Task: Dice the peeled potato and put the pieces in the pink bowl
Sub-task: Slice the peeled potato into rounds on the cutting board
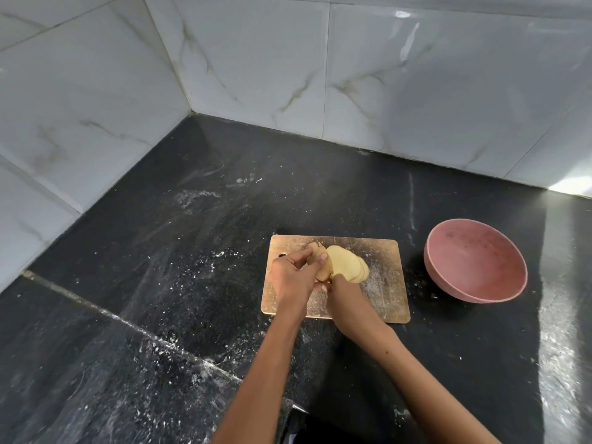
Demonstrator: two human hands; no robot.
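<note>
Sitting on the cutting board (381, 277), the potato (344, 265) is already sliced into flat rounds, fanned and leaning toward the right; the fan's long axis runs roughly left-right across the board. Left hand (293, 277) has its fingers curled round the left end of the stack, thumb tip on the nearest slice, so that grip is holding the potato. Right hand (344, 299) comes in from below, fingers curled at the near edge of the slices (something yellowish-green shows at the fingertips, can't tell what it is or whether it's a knife). Blade not made out. Right grip state: cannot tell what it holds. Pink bowl (475, 261) sits upright on the black tabletop (192, 251), just right of the board, not touching; nothing in it but faint smears. White dusting on tabletop left of board.
</note>
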